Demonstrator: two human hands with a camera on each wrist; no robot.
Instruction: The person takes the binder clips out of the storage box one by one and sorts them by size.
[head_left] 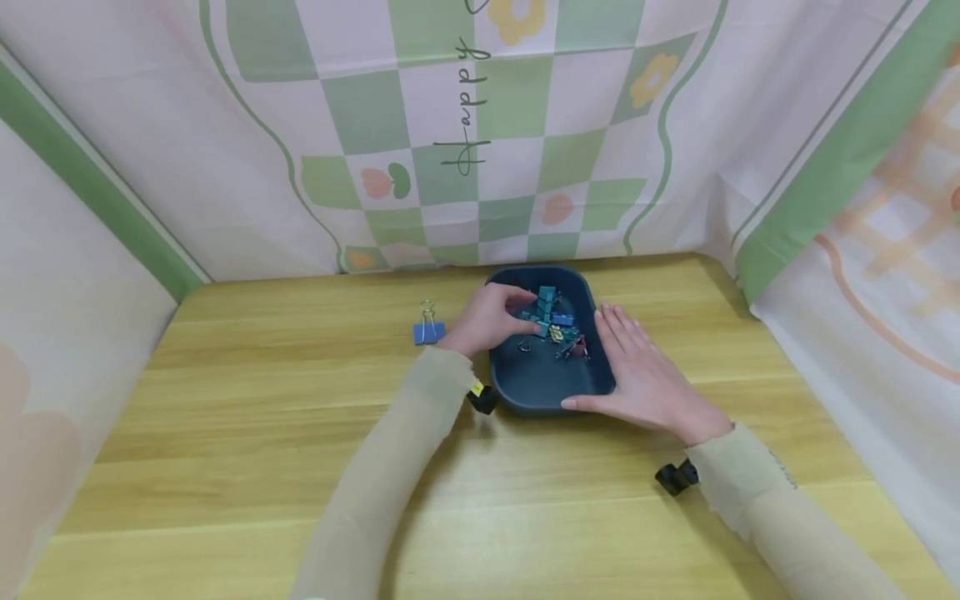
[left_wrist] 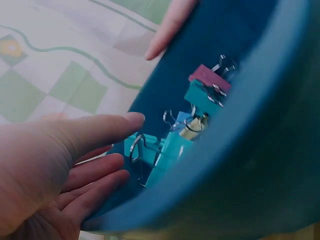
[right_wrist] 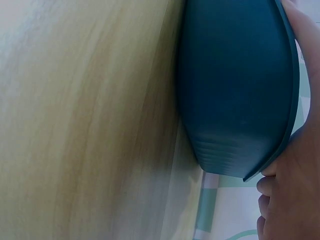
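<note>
A dark blue tray on the table holds several binder clips in teal, blue, yellow and dark red. My left hand reaches over the tray's left rim, with thumb and fingers spread apart. In the left wrist view the thumb and fingertips are beside a teal binder clip, and no firm pinch on it shows. My right hand rests along the tray's right side, fingers straight and thumb at the near corner. A larger blue binder clip stands on the table, left of the tray.
The wooden table runs back to a curtain with green checks. More patterned cloth hangs at the right side. A dark red clip is among the clips in the tray.
</note>
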